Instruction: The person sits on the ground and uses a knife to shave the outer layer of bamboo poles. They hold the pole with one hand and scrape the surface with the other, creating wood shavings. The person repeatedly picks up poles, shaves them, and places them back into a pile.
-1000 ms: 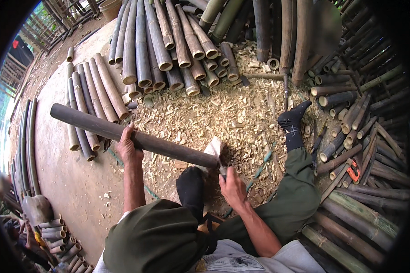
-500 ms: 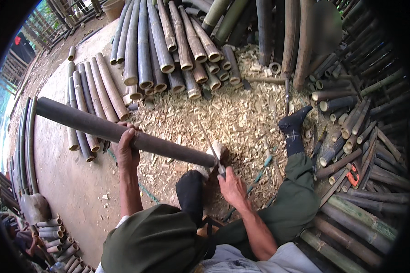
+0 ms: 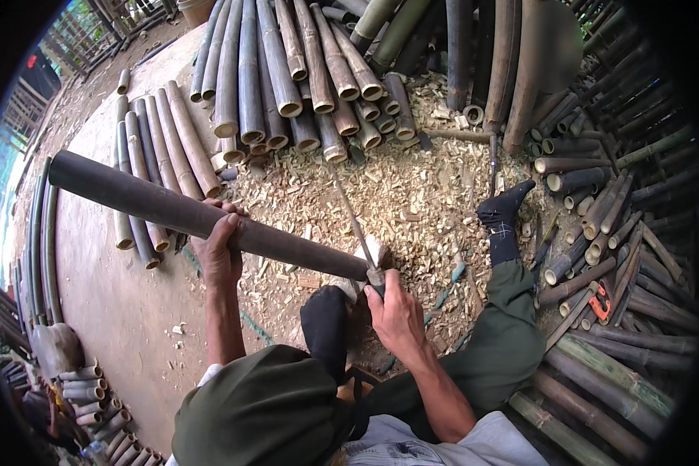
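Note:
My left hand grips a long dark bamboo pole from below, holding it slanted from upper left down to lower right. Its lower end rests near a pale block among the wood chips. My right hand is closed on the handle of a long thin blade, which points up and away from the pole's end. My legs in green trousers and dark socks stretch out on either side, one foot resting on the chips.
Cut bamboo poles lie stacked at the top and in a row to the left. More poles are piled at the right. Wood chips cover the ground. Short bamboo sections lie at lower left.
The pole's far end has dropped and swung left. The blade has lifted, now pointing up from the pole's near end. Both hands keep their grip.

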`<state>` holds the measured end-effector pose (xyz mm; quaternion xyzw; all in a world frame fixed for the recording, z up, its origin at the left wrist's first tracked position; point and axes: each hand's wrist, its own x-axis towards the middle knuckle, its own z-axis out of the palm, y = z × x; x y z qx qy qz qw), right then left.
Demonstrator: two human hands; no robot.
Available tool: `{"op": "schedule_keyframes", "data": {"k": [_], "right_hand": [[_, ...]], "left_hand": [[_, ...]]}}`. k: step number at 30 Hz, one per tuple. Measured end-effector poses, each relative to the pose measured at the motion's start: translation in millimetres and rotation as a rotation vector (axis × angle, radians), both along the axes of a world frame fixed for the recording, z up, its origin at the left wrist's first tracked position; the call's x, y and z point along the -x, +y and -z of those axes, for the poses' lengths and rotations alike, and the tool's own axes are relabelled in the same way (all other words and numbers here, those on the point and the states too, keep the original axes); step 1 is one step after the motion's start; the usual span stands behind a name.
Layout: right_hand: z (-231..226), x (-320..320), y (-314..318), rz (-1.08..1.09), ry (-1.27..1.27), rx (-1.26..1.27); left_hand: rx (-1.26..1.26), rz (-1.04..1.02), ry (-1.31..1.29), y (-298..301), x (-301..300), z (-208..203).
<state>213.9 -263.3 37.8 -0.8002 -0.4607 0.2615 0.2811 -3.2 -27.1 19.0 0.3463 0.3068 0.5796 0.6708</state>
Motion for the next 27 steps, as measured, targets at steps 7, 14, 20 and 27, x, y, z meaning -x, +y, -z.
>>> {"op": "schedule_keyframes", "data": {"k": [7,14,20,27], "right_hand": [[66,-14,-14,0.007,-0.098,0.292],[-18,7,0,0.048,0.036,-0.26],[87,-21,-28,0.028,-0.129,0.299],[18,-4,-21,0.11,0.033,-0.377]], "left_hand": [[-0.052,0.027,-0.023,0,-9,-8],[-0.036,0.011,-0.006,-6,-4,-10],[-0.064,0.079,-0.005,-9,-17,-20],[-0.08,0.139,0.106,-10,0,-20]]}}
